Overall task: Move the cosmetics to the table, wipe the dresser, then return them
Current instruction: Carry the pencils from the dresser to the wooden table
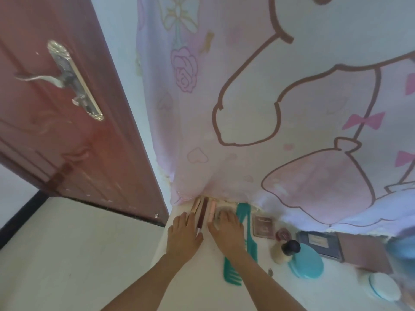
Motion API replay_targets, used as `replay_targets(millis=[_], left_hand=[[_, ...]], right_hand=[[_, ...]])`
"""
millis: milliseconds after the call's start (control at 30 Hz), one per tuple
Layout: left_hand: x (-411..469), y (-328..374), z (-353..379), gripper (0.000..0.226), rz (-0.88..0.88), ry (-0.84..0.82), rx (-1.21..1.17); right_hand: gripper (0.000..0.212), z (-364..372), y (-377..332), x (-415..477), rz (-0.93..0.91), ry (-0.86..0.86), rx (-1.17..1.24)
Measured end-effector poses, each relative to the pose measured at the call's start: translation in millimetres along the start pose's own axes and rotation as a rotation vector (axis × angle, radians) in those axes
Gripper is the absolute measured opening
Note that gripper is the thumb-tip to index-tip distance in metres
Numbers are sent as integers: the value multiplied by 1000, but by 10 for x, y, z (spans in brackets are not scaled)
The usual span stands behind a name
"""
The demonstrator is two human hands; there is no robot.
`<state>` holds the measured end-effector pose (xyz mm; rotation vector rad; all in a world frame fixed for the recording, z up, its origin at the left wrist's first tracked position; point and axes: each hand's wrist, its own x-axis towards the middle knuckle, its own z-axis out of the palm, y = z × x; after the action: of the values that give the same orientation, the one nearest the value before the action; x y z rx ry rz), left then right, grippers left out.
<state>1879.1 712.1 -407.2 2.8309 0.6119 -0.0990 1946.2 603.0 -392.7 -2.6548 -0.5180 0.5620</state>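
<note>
Obs.: both hands work at the far edge of the white tabletop [197, 292], under the hem of the pink cartoon curtain [247, 108].

- Left hand [184, 234]: grip spread, fingers flat against a row of about 4 slim cosmetic sticks [202, 212] lying at its 12 to 1 o'clock.
- Right hand [226, 230]: fingers laid over a pale, blurred item [221, 215]. We cannot tell whether the grip pinches it or only rests on it.
- Teal comb [242, 243]: touching the right hand at 3 o'clock.
- Farther toward 3 to 4 o'clock: pink compact [263, 226], bottle with dark cap [286, 251], teal round case [306, 260].

Risks, as we judge them:
1. The sticks are round and loose. A flat push could roll them off the tabletop's left edge, which lies just beside the left hand at 9 o'clock.
2. The curtain hem drapes over the stick tips, so lifting may snag the cloth and drag pieces along.
3. Gathering several sticks in 1 grip invites a drop.
4. The right forearm passes over the comb, and a sweep toward 3 o'clock could topple the bottle.
</note>
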Motion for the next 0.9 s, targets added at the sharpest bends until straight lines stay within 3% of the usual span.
replay_targets(millis=[133,300,533,900], left_hand=[[136,-4,56,66,-9,18,-33],[212,54,38,56,-141,-98,-57],[195,38,89,38,-160,-114,-18],[25,-68,20,30,-236,-178,-142]], right_hand=[[45,39,-73,140,22,141,-87],[50,156,-51,189,29,111,-169],[58,238,-56,245,44,102,-200],[42,197,-52,132,77,33,-257]])
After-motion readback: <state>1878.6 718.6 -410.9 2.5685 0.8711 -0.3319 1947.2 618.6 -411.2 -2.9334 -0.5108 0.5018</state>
